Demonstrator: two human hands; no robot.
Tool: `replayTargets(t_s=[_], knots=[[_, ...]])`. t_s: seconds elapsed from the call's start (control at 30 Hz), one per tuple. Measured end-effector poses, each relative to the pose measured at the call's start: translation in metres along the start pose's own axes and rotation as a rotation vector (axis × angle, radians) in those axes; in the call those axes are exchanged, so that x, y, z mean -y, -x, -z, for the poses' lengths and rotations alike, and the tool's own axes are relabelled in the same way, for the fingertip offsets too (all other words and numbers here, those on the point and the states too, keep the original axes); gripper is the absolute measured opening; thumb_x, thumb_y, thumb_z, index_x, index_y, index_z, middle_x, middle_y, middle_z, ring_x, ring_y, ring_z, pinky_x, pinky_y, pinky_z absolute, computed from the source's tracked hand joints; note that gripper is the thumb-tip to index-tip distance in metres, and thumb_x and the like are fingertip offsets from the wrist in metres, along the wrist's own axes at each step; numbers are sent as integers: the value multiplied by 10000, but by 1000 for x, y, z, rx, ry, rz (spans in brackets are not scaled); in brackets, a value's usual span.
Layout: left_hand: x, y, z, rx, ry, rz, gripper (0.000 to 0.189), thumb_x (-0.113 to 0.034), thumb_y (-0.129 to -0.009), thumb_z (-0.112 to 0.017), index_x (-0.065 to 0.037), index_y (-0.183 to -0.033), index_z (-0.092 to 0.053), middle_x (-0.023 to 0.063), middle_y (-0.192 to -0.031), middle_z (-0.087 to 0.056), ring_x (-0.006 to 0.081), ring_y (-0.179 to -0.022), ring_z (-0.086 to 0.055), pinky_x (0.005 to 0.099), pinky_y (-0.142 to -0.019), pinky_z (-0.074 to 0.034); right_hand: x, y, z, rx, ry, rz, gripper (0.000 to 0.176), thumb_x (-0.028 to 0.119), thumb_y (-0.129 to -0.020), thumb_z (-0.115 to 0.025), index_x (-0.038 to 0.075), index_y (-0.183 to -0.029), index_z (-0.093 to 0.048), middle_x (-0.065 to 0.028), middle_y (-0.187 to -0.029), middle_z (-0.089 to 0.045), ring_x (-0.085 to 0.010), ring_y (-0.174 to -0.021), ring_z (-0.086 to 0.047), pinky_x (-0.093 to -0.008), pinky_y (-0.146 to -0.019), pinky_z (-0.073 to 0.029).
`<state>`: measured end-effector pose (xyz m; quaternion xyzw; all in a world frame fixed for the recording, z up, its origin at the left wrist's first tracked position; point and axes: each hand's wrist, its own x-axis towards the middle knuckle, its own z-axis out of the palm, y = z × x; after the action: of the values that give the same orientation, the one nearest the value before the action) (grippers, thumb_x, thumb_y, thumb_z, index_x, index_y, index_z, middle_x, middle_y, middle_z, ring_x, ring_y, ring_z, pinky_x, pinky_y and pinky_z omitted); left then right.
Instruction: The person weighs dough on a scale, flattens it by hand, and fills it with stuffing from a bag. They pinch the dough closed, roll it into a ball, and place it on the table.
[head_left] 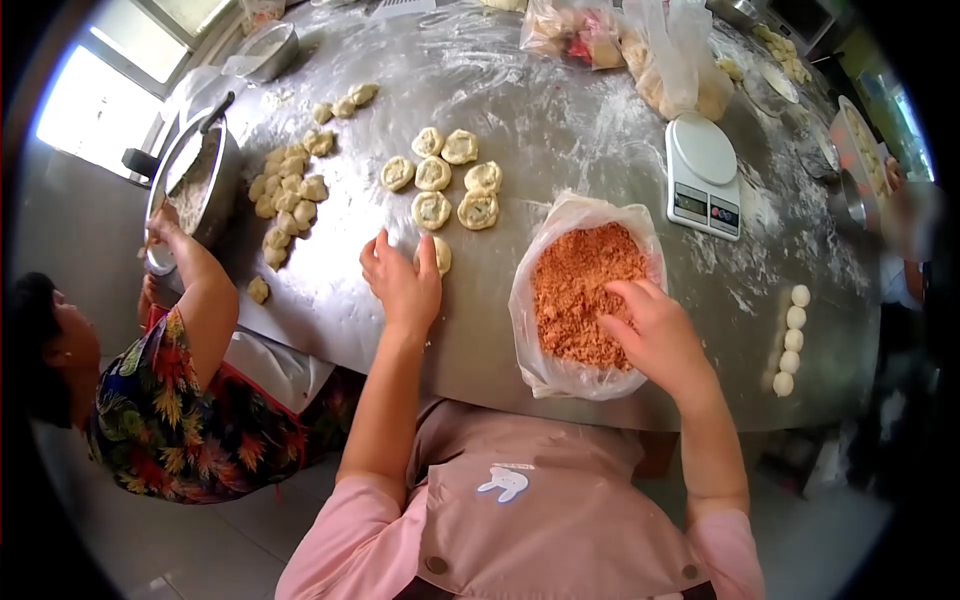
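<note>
My left hand (pixel 402 283) rests on the floured steel table (pixel 560 130), fingers curled over a flat dough piece (pixel 441 254) that peeks out beside the fingertips. My right hand (pixel 651 335) reaches into a clear plastic bag (pixel 527 300) of orange-brown crumbly filling (pixel 575 290), fingers bent into the crumbs. Whether it pinches any filling is hidden. Just beyond my left hand lie several filled dough rounds (pixel 445 180) in a loose cluster.
A white kitchen scale (pixel 702 175) stands right of the bag. Several white dough balls (pixel 792 338) line the right edge. More dough pieces (pixel 286 195) lie at the left, where a person in a floral top (pixel 165 420) holds a metal bowl (pixel 195 185). Plastic bags (pixel 650 50) sit at the back.
</note>
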<state>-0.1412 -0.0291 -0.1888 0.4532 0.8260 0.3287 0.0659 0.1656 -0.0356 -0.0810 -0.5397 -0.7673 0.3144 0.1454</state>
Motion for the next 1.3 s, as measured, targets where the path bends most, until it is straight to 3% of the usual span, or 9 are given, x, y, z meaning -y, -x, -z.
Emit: replayTargets(t_s=[0.17,0.3,0.33,0.47,0.67,0.77,0.9,1.07,1.3], knots=[[4,1,9,286,41,-211,418,-260,-859,-676,-6,-1173,-567,212,-1221,-527,403,-1120,-474,483,-962,-386,-4,-25,-46,-66,368,16,549,310,-883,-666,9,-1312,-503,-239,-1377,-462,-379,-1290,-429,-440,-1058,-377],[-8,25,9,326,201,-290,329,-106,-808,-708,-20,-1085,-553,168,-990,-619,379,-936,-558,457,-842,-450,9,-25,-73,23,377,51,520,320,-875,-661,64,-1307,-528,-212,-1350,-503,-375,-1286,-434,-459,-1050,-384],[-11,31,11,330,188,-274,295,-79,-830,-706,-23,-1071,-546,104,-933,-643,282,-864,-603,383,-782,-488,8,-22,-68,66,338,56,498,308,-873,-662,81,-1298,-536,-188,-1332,-521,-364,-1266,-453,-456,-1031,-401],[-25,34,25,690,1163,426,271,-141,-915,-660,-35,-1144,-563,60,-1018,-630,145,-916,-617,288,-757,-518,-5,-16,-46,83,387,-1,311,243,-846,-677,114,-1122,-620,-118,-1157,-600,-329,-1154,-524,-413,-932,-464],[-98,54,40,1139,1568,742,258,-123,-975,-551,-25,-1212,-521,89,-1054,-618,184,-949,-626,297,-775,-541,-14,-24,-48,76,323,-33,229,110,-815,-684,85,-1040,-654,-151,-957,-629,-332,-874,-610,-416,-793,-504],[-106,62,21,1230,1390,768,235,-118,-983,-535,-25,-1199,-525,98,-1042,-616,203,-954,-623,315,-777,-547,-27,-29,-35,-15,171,-53,200,115,-830,-675,62,-1023,-657,-170,-899,-643,-327,-787,-631,-406,-737,-510],[-118,70,-6,1091,1358,835,238,-78,-982,-523,-18,-1212,-512,106,-1108,-590,196,-948,-620,298,-801,-539,1,-29,-3,-88,-156,-148,239,138,-837,-682,52,-1057,-655,-190,-870,-646,-348,-789,-639,-405,-731,-501],[-135,66,-11,1181,1686,977,382,-271,-1047,-345,-21,-1316,-449,131,-1255,-541,254,-1188,-518,426,-1041,-400,17,-34,-11,-110,-103,-6,259,101,-825,-682,53,-1078,-651,-168,-931,-656,-333,-820,-638,-390,-743,-509],[-127,77,-25,1107,1548,881,329,-296,-1048,-383,-88,-1291,-458,66,-1162,-535,169,-1036,-524,338,-923,-429,13,-28,-13,-149,-146,36,280,38,-801,-677,38,-1077,-638,-172,-986,-664,-350,-884,-642,-400,-768,-514]])
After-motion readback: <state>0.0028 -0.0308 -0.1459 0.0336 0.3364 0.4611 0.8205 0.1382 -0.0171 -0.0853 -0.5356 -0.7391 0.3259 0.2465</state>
